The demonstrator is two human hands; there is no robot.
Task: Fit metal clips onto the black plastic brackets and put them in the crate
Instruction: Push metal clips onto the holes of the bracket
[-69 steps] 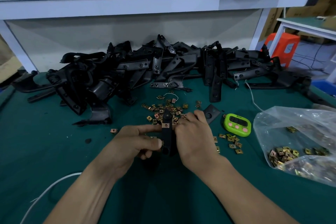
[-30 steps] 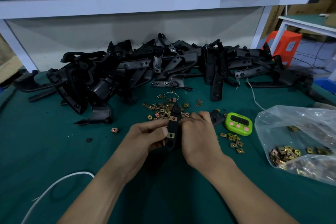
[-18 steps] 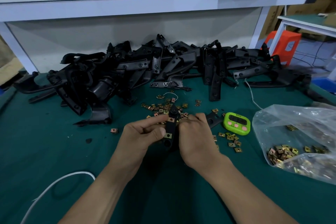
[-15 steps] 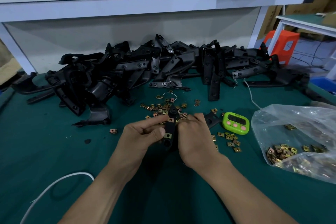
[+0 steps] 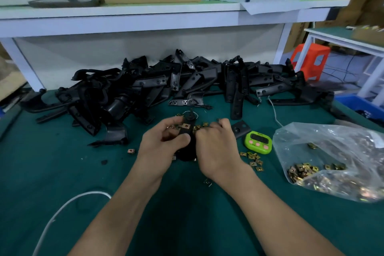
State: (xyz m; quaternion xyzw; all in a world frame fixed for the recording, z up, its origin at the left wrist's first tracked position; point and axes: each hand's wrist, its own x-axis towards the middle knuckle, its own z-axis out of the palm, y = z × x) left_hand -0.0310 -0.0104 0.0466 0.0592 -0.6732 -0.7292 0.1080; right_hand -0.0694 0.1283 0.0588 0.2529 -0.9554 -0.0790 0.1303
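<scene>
A: Whereabouts of the black bracket (image 5: 188, 133)?
B: Upright between both hands, above the green table (image 5: 62, 172), metal clip (image 5: 185, 125) seated near its top.
A: Grip of the left hand (image 5: 162, 145)?
B: Curled round the bracket, thumb across its front below the clip, fingers behind.
A: And the right hand (image 5: 216, 147)?
B: Against the bracket's right edge, fingers bent, tips hidden; hold impossible to tell. Just beside, loose clips (image 5: 253, 159).

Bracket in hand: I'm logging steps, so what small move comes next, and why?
Probably the right hand should pinch a loose clip and bring it to the bracket: the left hand grips it, a fitted clip already sits near its top, and the right hand curls over the loose ones.
</scene>
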